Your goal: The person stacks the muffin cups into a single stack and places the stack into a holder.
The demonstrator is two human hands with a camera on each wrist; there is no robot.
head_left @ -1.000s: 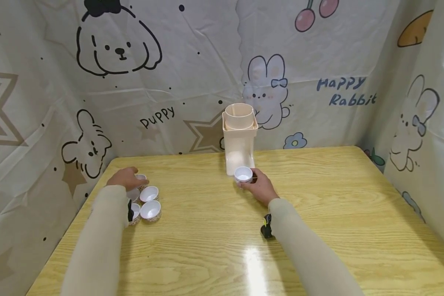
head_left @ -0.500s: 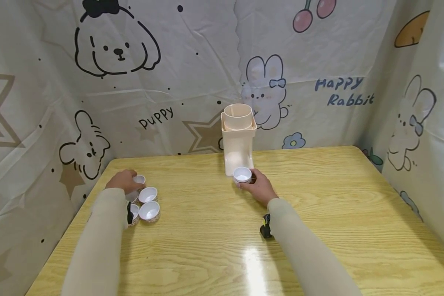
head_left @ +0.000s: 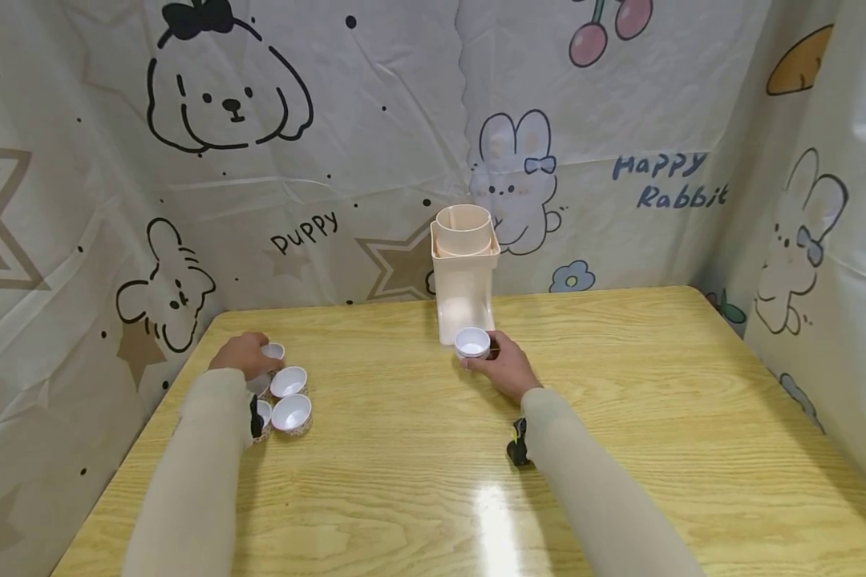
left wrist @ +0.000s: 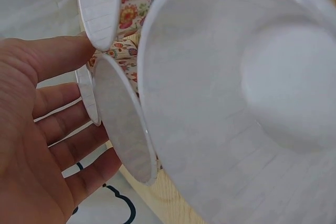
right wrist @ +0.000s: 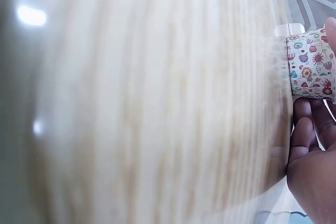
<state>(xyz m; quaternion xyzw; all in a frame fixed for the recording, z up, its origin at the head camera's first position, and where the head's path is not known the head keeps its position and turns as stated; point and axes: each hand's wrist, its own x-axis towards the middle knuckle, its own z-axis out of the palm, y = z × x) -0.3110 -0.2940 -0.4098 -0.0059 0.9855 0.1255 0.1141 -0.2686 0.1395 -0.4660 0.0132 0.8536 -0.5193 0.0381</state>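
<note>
Several small baking cups, white inside with a flowery pattern outside, stand together on the left of the table. My left hand (head_left: 244, 357) is at the back of this group, thumb and fingers around the rearmost baking cup (head_left: 274, 351). In the left wrist view the thumb and fingers (left wrist: 63, 124) lie at the cup rims, while a nearer cup (left wrist: 210, 93) fills the right side. Towards the table's back middle, my right hand (head_left: 507, 367) grips another baking cup (head_left: 472, 342) upright between thumb and fingers. Its flowery side (right wrist: 311, 66) shows in the right wrist view.
A beige plastic holder (head_left: 465, 280) with a round tube at its top stands right behind the right hand's cup. Two more baking cups, one behind (head_left: 289, 382) and one in front (head_left: 292, 413), sit beside the left wrist. A printed curtain (head_left: 375, 160) hangs behind the table (head_left: 390, 481).
Little differs: both hands keep nearly the same place and hold. The whole head view has shifted slightly.
</note>
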